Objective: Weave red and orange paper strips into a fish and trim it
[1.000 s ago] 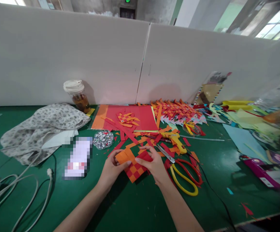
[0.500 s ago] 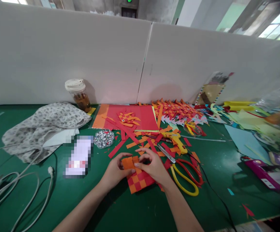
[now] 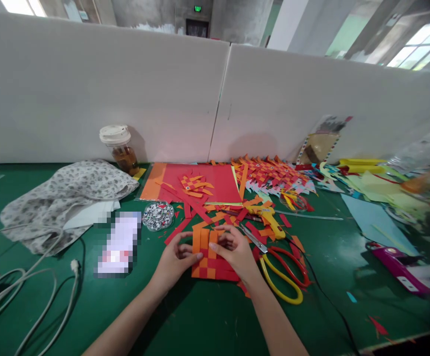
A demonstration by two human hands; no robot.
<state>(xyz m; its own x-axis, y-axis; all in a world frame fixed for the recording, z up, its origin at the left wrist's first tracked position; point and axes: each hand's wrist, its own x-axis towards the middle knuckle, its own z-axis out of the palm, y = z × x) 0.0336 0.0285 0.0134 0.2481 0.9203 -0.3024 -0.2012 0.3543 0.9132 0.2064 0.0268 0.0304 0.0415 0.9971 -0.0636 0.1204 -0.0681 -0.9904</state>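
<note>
A woven piece of red and orange paper strips (image 3: pixel 212 267) is held up between both hands, just over the green table. My left hand (image 3: pixel 175 259) pinches its left edge, thumb on the front. On the right side, my right hand (image 3: pixel 235 249) grips an orange strip near the top with its thumb across the front; its other fingers are partly hidden behind the paper. Scissors (image 3: pixel 281 272) with red and yellow handles lie just right of my right hand. Beyond them is a yellow glue gun (image 3: pixel 268 217) among loose strips.
Woven paper fish (image 3: pixel 270 173) are piled at the back. A phone (image 3: pixel 120 242), a dish of googly eyes (image 3: pixel 158 216), a patterned cloth (image 3: pixel 70 198) and a lidded cup (image 3: pixel 120 148) stand or lie left. A purple tool (image 3: pixel 396 269) lies right; white cables (image 3: pixel 57 296) coil at left.
The woven piece has been turned from a slant to nearly straight and raised slightly, with its orange strips now standing upright at the top. Both hands still hold it.
</note>
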